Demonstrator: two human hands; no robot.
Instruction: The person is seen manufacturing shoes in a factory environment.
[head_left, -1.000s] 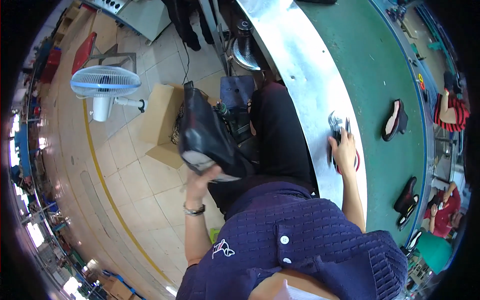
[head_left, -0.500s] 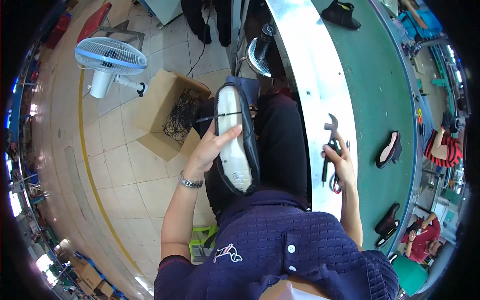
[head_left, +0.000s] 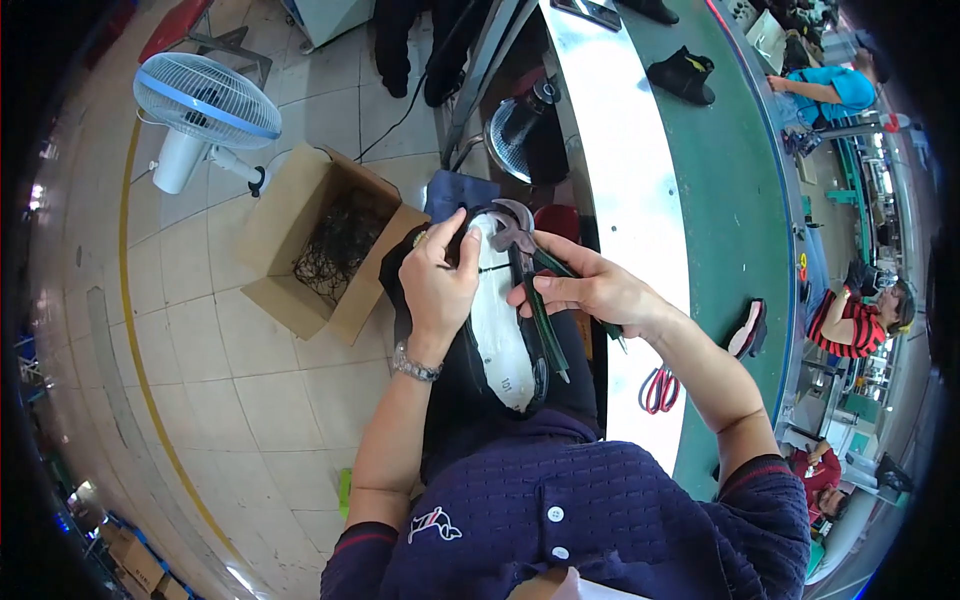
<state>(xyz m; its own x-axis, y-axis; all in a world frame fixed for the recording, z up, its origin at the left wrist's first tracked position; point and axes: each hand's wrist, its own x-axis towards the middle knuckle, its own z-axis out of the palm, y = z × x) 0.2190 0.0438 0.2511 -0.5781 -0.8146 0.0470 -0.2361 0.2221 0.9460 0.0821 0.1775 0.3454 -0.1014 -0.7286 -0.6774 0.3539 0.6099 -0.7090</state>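
A black shoe upper (head_left: 499,345) lies sole side up on my lap, its pale insole showing and a thin dark cord across it. My left hand (head_left: 438,290) grips the shoe near its upper end, thumb and fingers closed at the insole's edge. Held in my right hand (head_left: 600,290) is a pair of pincers (head_left: 516,238) with dark green handles. Their curved jaws are over the shoe's right edge near the top; whether they bite the material I cannot tell. Red-handled scissors (head_left: 659,390) rest on the metal ledge to my right.
Beyond the metal ledge (head_left: 625,130) runs a green conveyor belt (head_left: 735,215) carrying black shoes (head_left: 683,75). On my left stand an open cardboard box (head_left: 290,235) of dark tangled cords and a fan (head_left: 207,100). Other people work across the belt.
My right hand has brought the pincers from the ledge to the shoe, leaving the scissors behind. My left hand has shifted up toward the shoe's upper end.
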